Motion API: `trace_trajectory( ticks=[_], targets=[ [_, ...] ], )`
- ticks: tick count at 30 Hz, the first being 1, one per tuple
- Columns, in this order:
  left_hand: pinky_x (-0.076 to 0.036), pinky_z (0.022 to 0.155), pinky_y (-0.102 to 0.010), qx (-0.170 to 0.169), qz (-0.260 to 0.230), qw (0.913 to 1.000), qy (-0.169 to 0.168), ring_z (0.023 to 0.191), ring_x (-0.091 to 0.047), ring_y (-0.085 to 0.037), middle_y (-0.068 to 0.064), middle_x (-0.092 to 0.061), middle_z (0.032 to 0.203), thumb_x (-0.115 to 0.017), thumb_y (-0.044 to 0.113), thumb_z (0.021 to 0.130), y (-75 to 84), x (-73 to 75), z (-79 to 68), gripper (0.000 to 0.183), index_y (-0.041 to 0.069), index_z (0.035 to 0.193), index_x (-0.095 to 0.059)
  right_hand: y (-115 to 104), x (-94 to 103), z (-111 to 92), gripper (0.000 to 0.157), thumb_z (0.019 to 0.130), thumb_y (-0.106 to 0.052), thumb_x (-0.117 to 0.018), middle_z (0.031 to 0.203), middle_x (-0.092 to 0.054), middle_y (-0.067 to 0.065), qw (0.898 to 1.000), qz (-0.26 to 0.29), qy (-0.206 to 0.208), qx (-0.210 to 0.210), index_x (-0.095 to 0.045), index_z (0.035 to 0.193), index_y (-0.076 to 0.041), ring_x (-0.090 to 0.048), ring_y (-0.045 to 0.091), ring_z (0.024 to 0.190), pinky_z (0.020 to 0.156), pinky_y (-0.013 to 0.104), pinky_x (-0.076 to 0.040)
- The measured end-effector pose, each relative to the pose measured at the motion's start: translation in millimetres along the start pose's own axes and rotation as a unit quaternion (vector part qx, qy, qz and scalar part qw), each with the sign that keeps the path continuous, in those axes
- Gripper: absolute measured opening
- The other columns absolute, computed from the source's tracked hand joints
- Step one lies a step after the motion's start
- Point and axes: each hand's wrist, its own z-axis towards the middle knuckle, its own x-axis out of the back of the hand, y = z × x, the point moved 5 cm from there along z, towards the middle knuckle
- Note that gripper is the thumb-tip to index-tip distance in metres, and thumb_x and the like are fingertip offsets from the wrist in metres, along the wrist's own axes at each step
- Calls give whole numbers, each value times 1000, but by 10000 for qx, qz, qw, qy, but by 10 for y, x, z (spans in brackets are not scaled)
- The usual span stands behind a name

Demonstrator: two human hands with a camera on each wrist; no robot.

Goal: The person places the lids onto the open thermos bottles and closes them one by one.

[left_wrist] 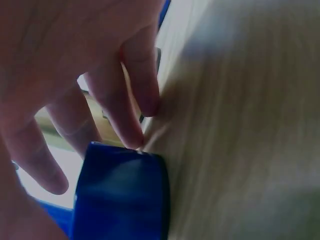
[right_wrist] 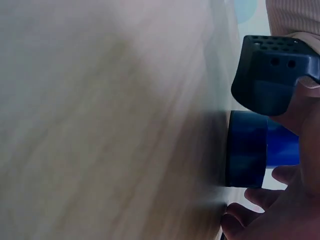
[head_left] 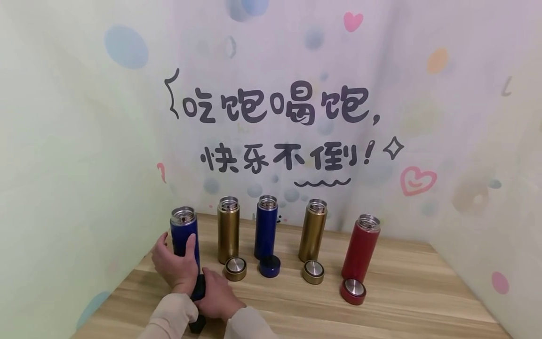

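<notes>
At the left of the head view my left hand [head_left: 174, 266] is cupped about a blue thermos bottle [head_left: 179, 232] that stands upright without its lid. The thumb lies up along the bottle's near side; the other fingers are at its left, and firm contact cannot be made out. My right hand [head_left: 218, 295] comes in low from the right. Its fingers [left_wrist: 112, 107], spread and only slightly bent, reach the edge of a blue lid [right_wrist: 247, 150] on the table in front of the bottle. In the head view that lid is hidden behind the hands and the wrist camera.
To the right stand a gold bottle [head_left: 228, 230], a blue bottle [head_left: 266, 230], another gold bottle [head_left: 313, 230] and a red bottle [head_left: 361, 249], all uncapped. Before them lie a gold lid [head_left: 235, 268], a blue lid [head_left: 269, 266], a second gold lid [head_left: 313, 272] and a red lid [head_left: 353, 292].
</notes>
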Motion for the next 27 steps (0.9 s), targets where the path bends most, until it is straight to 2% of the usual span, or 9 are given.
trace_trajectory(
  ticks=[5, 10, 17, 22, 27],
  targets=[
    [-36, 100, -52, 107, -281, 9988, -398, 121, -46, -36, -18, -50, 135, -77, 35, 83, -31, -54, 1, 74, 6, 142, -43, 13, -8, 17, 74, 76, -35, -79, 128, -58, 4, 9998, -102, 104, 94, -49, 139, -11, -53, 21, 118, 98, 34, -44],
    [-37, 102, -53, 222, -448, 9968, -631, 124, -47, -36, -17, -47, 140, -79, 34, 82, -17, -63, -8, 80, 10, 147, -38, 22, 3, 18, 73, 75, -33, -80, 126, -60, 4, 10000, -35, 62, -50, -50, 138, -12, -53, 22, 116, 96, 39, -44],
    [-36, 103, -54, 349, -75, 9951, -922, 125, -47, -36, -18, -47, 141, -79, 36, 81, -57, -53, -29, 85, 13, 149, -35, 43, -21, 9, 67, 74, -33, -80, 118, -64, 3, 9999, -82, 134, -52, -55, 132, -11, -56, 21, 108, 91, 38, -46],
    [-36, 103, -55, 352, 118, 9943, -995, 126, -46, -36, -17, -47, 142, -79, 40, 81, -65, -48, -37, 86, 13, 150, -34, 64, -22, -3, 62, 77, -32, -80, 114, -65, 2, 9998, -159, 94, -67, -57, 130, -11, -56, 19, 104, 91, 36, -46],
    [-34, 103, -57, 413, 280, 9926, -1103, 125, -45, -38, -19, -46, 142, -78, 43, 81, -71, -45, -35, 88, 15, 151, -32, 61, 10, -6, 60, 75, -31, -83, 107, -65, 1, 9999, -77, 41, -76, -59, 126, -11, -56, 17, 96, 87, 34, -48]
  ],
)
